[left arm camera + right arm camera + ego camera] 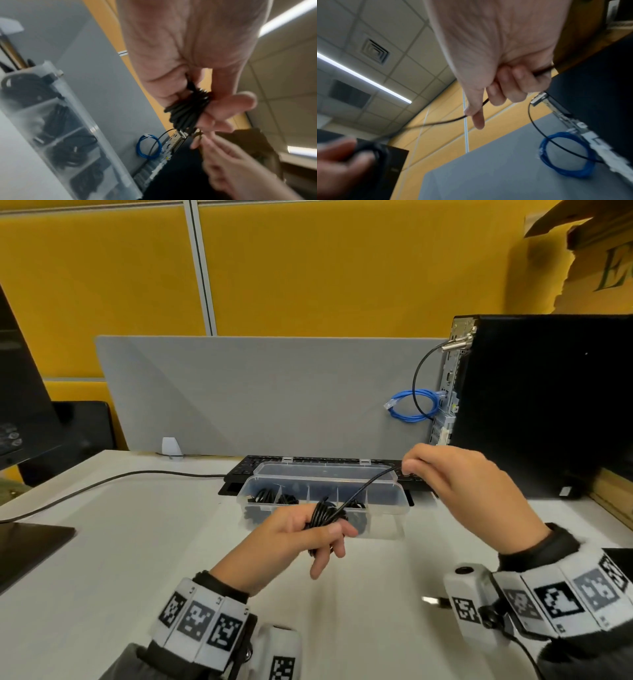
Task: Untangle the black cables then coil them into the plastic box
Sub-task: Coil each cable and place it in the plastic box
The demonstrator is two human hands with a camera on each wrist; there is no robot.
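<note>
A black cable is wound round the fingers of the left hand, above bare desk. Its free length is pinched by the raised right hand. Just behind, the plastic box stands open against the keyboard.

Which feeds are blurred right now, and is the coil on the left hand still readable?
Head view: sharp, evenly lit, edges bowed by the wide lens; the black cable wound round the left hand reads clearly. Left wrist view: coil fairly crisp, plastic box and right hand smeared. Right wrist view: motion-blurred throughout, left hand a dark smudge in the near corner.
</note>
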